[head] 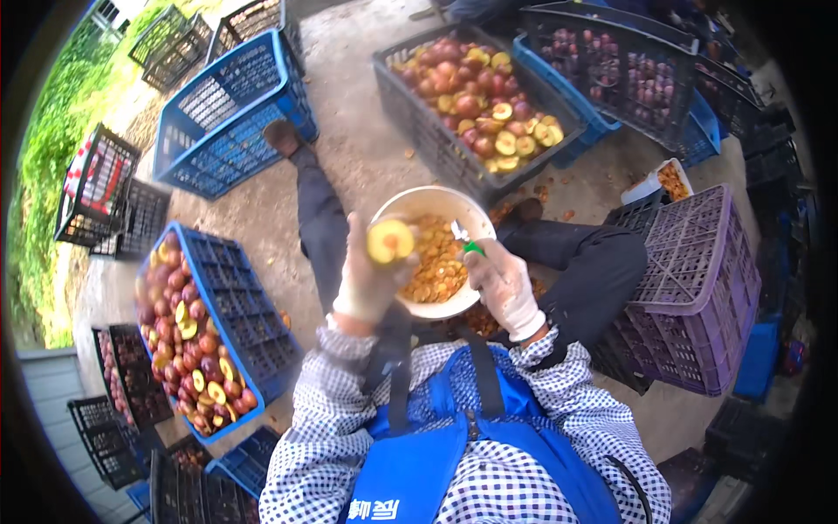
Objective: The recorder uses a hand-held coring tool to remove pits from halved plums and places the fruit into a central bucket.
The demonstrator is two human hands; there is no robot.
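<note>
My left hand [366,275], in a pale glove, holds a halved plum [391,242] with yellow flesh and a brown pit area facing up. In my right hand [507,285], also gloved, is a small metal-tipped pitting tool [463,236] with a green handle. Both hands are over the rim of a white bowl [481,219] between my legs. Plum pits [435,262] with bits of flesh fill much of its bottom. The tool's tip is apart from the plum half.
A black crate [419,141] of plums and halves stands ahead, a blue crate [252,308] of plums at left. An empty blue crate [222,154] is by my left foot, a purple crate [700,288] at right. Scattered pits [481,321] lie by the bowl.
</note>
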